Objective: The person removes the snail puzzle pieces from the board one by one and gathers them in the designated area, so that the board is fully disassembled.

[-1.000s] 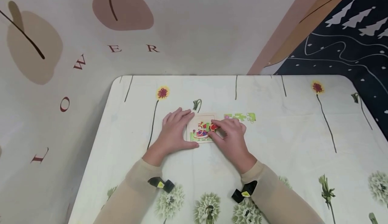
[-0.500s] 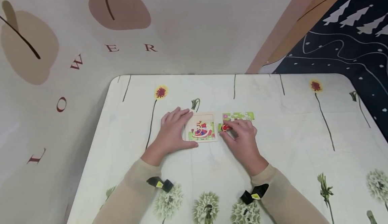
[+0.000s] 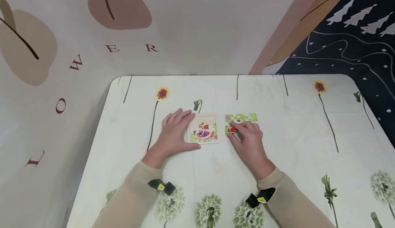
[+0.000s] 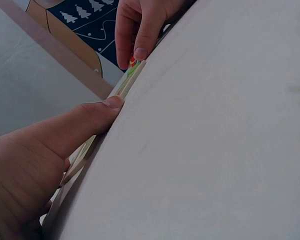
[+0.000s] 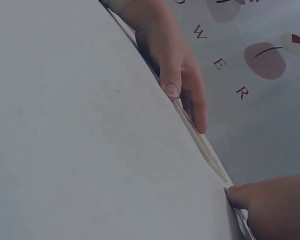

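Observation:
A small square wooden jigsaw puzzle board (image 3: 202, 119) lies on the table in the head view, its lower part filled with green, red and purple pieces. My left hand (image 3: 172, 132) holds it at the left side, thumb along the near edge and fingers by the far left corner. To the right of the board, my right hand (image 3: 251, 142) pinches a red and green puzzle piece (image 3: 231, 129) between thumb and index finger, close to the tabletop. In the left wrist view the thumb (image 4: 90, 122) presses against the edge of the board (image 4: 135, 80).
Several loose green puzzle pieces (image 3: 242, 117) lie just beyond my right hand, partly covered by its fingers. A white flower-printed cloth (image 3: 293, 125) covers the table, which meets a patterned wall (image 3: 200, 49) at the far side.
My right hand has moved from over the board to the right, carrying the red and green puzzle piece away from it. My left hand stays on the board.

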{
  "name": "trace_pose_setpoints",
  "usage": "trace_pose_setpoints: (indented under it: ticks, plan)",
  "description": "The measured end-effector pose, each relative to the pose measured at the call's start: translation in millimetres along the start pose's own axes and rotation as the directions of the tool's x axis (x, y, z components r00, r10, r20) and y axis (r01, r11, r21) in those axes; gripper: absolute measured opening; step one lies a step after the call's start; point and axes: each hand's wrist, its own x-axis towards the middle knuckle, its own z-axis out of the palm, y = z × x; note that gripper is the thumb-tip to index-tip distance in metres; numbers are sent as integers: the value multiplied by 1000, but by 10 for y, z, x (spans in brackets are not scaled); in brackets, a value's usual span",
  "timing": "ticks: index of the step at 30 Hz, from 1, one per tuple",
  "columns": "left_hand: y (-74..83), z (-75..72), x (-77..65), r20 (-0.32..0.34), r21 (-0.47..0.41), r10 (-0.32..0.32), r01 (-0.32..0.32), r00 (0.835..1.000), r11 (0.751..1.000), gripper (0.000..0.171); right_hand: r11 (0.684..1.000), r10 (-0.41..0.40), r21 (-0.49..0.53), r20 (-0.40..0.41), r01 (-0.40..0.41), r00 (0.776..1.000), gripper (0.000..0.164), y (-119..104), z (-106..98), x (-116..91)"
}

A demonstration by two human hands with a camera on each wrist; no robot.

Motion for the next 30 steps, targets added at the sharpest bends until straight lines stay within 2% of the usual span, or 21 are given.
trace_pose_setpoints:
  ticks: [8, 15, 20, 24, 30]
  plan:
    - [11, -20, 40, -5, -1, 2, -2, 1000, 1000, 115, 997, -78, -3, -51, 78, 996, 38, 32, -6, 69]
    - [32, -24, 44, 4, -4, -11, 11, 1000, 1000, 115, 999, -20, 43, -42, 22, 999, 36, 28, -31, 82]
    - [48, -17, 46, 5, -2, -8, 8, 1000, 1000, 115, 994, 5, 111, -83, 5, 997, 31, 42, -25, 75]
    - [47, -9, 44, 9, 4, -10, 10, 1000, 1000, 115, 988, -29, 148, -128, 48, 991, 27, 45, 23, 84]
    - [21, 8, 26, 11, 12, -25, 25, 1000, 1000, 116, 983, -120, 118, -161, 139, 980, 28, -11, 122, 122]
